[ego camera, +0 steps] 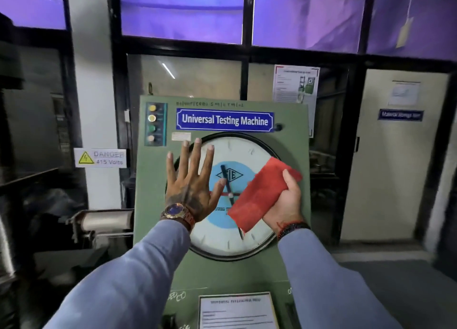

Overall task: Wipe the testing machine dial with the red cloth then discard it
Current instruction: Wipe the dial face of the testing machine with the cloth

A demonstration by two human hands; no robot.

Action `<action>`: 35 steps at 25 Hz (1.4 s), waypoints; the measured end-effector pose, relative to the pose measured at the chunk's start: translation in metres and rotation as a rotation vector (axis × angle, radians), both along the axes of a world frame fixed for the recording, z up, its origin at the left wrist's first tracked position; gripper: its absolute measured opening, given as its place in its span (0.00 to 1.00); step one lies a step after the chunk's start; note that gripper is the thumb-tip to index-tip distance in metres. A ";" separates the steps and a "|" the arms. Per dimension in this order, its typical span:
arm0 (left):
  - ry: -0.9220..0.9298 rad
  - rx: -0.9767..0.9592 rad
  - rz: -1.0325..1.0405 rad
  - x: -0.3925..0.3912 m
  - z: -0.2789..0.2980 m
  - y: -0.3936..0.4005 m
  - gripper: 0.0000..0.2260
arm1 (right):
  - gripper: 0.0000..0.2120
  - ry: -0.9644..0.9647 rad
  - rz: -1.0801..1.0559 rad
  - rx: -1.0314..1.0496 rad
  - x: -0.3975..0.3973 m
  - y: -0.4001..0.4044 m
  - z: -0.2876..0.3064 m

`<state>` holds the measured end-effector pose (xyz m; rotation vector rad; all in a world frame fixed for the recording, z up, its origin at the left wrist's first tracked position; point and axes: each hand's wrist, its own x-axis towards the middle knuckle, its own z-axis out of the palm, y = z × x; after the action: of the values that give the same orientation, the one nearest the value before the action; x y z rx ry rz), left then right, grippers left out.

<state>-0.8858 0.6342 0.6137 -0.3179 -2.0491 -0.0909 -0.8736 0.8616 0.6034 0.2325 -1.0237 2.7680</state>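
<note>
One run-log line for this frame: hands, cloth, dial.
left hand: open, spread over dial | right hand: holding red cloth at dial face | contact: unclear

matt red cloth (259,195), glossy glazed dial (230,239), painted green panel (158,180)

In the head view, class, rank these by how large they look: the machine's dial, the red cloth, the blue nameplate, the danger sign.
1. Dial, clearly largest.
2. Blue nameplate and red cloth: too alike to rank; the cloth is folded and nearer the camera.
3. Danger sign, smallest.
</note>
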 end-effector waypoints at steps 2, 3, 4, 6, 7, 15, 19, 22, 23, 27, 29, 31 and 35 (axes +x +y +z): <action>-0.003 -0.006 -0.004 -0.030 -0.002 0.015 0.38 | 0.33 -0.033 -0.029 0.055 -0.030 0.014 0.004; -0.007 0.004 0.004 -0.047 -0.003 0.021 0.38 | 0.35 -0.065 -0.067 0.102 -0.046 0.019 0.006; -0.008 0.018 0.017 -0.064 -0.006 0.025 0.38 | 0.34 -0.102 -0.124 0.151 -0.064 0.022 0.008; -0.032 0.040 0.046 -0.097 -0.014 0.028 0.39 | 0.29 -0.151 -0.286 0.251 -0.100 0.022 0.013; -0.045 0.040 0.055 -0.113 -0.018 0.027 0.39 | 0.28 -0.160 -0.380 0.314 -0.115 0.020 0.015; -0.062 0.052 0.048 -0.265 -0.040 0.020 0.42 | 0.37 0.002 -1.174 1.121 -0.265 0.009 0.010; -0.013 0.055 0.070 -0.319 -0.067 0.008 0.42 | 0.42 0.010 -1.325 1.643 -0.323 0.014 -0.009; 0.063 0.057 0.077 -0.340 -0.075 0.003 0.42 | 0.40 0.079 -1.378 1.740 -0.350 0.013 -0.018; 0.078 0.083 0.089 -0.342 -0.076 0.001 0.44 | 0.40 0.128 -1.403 1.740 -0.355 0.010 -0.017; 0.117 0.149 0.116 -0.336 -0.088 -0.021 0.47 | 0.32 0.565 -1.387 1.842 -0.361 -0.046 0.000; 0.131 0.133 0.109 -0.329 -0.095 -0.039 0.46 | 0.30 0.790 -1.286 1.903 -0.357 -0.085 0.004; 0.120 0.140 0.118 -0.324 -0.102 -0.044 0.46 | 0.29 0.927 -1.226 1.972 -0.356 -0.097 0.003; 0.036 0.178 0.168 -0.322 -0.103 -0.029 0.49 | 0.30 0.841 -1.288 1.964 -0.361 -0.047 0.015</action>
<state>-1.2075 0.6055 0.5107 -0.0367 -2.0069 -0.1620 -1.2348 0.8150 0.6181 0.5267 -1.9378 -0.0727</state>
